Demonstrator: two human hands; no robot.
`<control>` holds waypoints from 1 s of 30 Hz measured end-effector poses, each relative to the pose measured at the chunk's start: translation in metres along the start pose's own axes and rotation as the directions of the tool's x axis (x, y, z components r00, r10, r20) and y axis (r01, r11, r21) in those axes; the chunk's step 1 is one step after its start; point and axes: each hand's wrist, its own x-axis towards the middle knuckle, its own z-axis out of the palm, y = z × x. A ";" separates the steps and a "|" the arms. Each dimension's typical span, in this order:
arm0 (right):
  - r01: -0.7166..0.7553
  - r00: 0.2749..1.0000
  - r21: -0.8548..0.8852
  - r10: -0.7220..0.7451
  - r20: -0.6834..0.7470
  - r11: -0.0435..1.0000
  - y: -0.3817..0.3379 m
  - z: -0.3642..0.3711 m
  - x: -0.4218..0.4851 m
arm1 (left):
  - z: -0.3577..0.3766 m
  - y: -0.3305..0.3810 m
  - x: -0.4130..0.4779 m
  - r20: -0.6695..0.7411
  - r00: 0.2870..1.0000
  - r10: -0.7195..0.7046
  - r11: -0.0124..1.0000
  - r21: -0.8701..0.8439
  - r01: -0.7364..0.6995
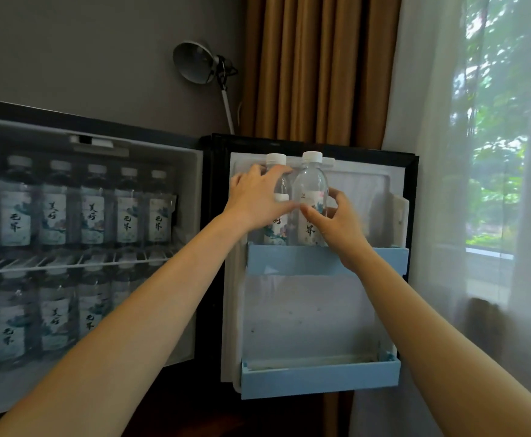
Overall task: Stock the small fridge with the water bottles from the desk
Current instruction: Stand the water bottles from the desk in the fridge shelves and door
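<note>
Standing upright in the upper door shelf of pale blue plastic are two clear water bottles with white ribbed caps and paper labels printed with blue-green landscape art and brushed Chinese characters too small to read surely. The left hand lies over the left bottle, fingers curled around its shoulder; the right hand pinches the right bottle at its label between thumb and bent fingers. A second blue shelf sits lower on the white moulded door. Inside the fridge, five like bottles line the wire rack, at least three more beneath.
</note>
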 end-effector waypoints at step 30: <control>0.165 0.850 -0.274 -0.278 -0.448 0.947 -0.029 0.022 -0.026 | -0.012 -0.013 -0.038 -0.169 0.985 -0.010 0.942 -0.333 -0.048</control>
